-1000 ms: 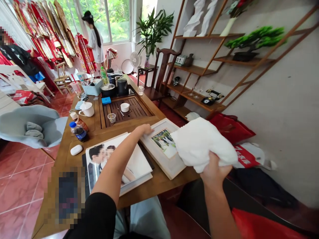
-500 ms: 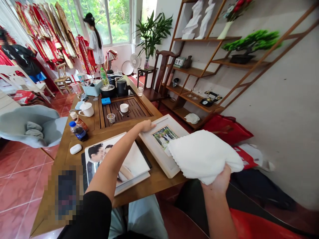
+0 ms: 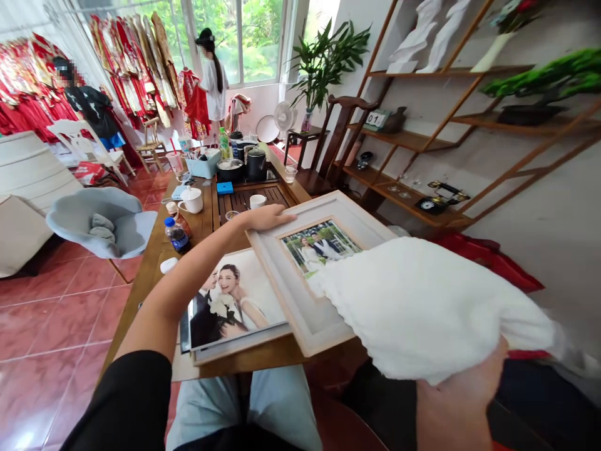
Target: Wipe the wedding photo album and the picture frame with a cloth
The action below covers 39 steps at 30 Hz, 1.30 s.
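Observation:
My left hand grips the far top corner of a pale wooden picture frame that holds a wedding photo; the frame is tilted up off the table. My right hand is closed on a white towel, which lies over the frame's right part and covers part of the photo. A large wedding print lies flat on the wooden table just left of the frame, under my left forearm.
Further along the table stand a tea tray, cups, a white teapot, bottles and kettles. A grey chair is to the left, wooden shelves to the right. Two people stand by red garments at the back.
The frame has been lifted and drawn closer toward me, its far edge raised. The towel has come down onto the frame's right side. The view has shifted right and nearer.

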Tool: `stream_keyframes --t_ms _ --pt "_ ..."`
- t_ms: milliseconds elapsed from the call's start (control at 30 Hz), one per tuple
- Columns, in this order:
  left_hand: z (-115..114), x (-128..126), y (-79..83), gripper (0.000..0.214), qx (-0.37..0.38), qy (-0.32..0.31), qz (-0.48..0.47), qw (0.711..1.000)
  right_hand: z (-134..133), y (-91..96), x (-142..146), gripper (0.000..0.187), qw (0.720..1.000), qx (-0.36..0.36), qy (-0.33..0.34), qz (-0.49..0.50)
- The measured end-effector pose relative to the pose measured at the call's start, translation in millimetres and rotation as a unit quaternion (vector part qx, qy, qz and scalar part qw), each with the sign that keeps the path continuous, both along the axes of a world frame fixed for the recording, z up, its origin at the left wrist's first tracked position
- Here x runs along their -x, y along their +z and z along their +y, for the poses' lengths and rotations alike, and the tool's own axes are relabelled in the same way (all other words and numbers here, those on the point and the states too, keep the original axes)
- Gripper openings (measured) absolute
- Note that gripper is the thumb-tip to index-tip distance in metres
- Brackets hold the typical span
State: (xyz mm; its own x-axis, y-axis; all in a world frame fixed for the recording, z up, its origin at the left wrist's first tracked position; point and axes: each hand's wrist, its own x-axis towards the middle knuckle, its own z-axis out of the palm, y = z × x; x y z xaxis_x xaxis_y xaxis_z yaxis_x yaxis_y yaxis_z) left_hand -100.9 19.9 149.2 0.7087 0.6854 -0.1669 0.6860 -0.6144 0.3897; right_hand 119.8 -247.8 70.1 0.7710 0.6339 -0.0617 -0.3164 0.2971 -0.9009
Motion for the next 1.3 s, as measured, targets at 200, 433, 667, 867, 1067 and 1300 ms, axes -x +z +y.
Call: stream_keyframes --t_ms 200,433,667,867,1067,1300 --pt "-25.0 94.2 8.3 0.057 0.025 0.028 0.022 0.999 -10.2 -15.5 48.0 0.039 0.996 0.087 0.016 0.015" --pt "-37.3 158.0 -34.2 0.058 0.048 0.057 0.031 0.997 -15.9 -51.6 98.2 0.056 0.982 0.147 0.108 0.05" --pt "-36.4 171.7 -66.1 0.056 0.037 0.048 0.04 0.997 -25.7 -70.7 115.6 0.058 0.975 0.179 0.123 0.046" --pt "-34.4 169.6 -66.6 0.053 -0.008 0.045 0.068 0.997 -28.0 -78.6 122.5 0.056 0.973 0.184 0.132 0.038" --pt "-41.5 169.1 -70.1 0.049 -0.061 0.074 0.097 0.991 -28.3 -77.7 122.2 0.056 0.971 0.198 0.133 0.027" --pt "-107.2 178.3 -46.1 0.044 -0.207 0.177 0.042 0.961 -34.5 -64.0 132.6 0.06 0.977 0.188 0.102 0.012"
